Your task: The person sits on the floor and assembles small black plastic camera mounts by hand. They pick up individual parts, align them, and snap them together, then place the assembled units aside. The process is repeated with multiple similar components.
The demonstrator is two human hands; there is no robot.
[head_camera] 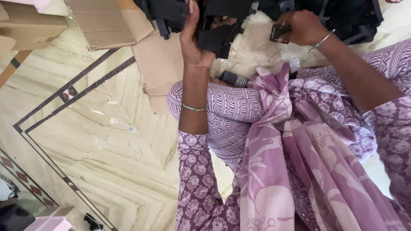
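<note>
The marble floor (107,141) fills the left half of the view, pale stone with dark inlaid border lines, and flattened cardboard sheets (160,64) lie along its top edge. The person sits on it in purple patterned clothes, with a pink printed scarf (274,171) draped over the lap. Both forearms stretch forward and up toward the top edge. A mass of black plastic parts (351,17) sits there — its shape is cut off by the frame. The left hand (192,38) is raised with the wrist straight, fingers curled closed around one black plastic piece (218,38). The right hand (302,28), wrist bent inward, pinches a small black part (278,33) — probably a clip. A thin bangle circles each wrist. A small dark ribbed cylinder (233,79) lies by the knee.
</note>
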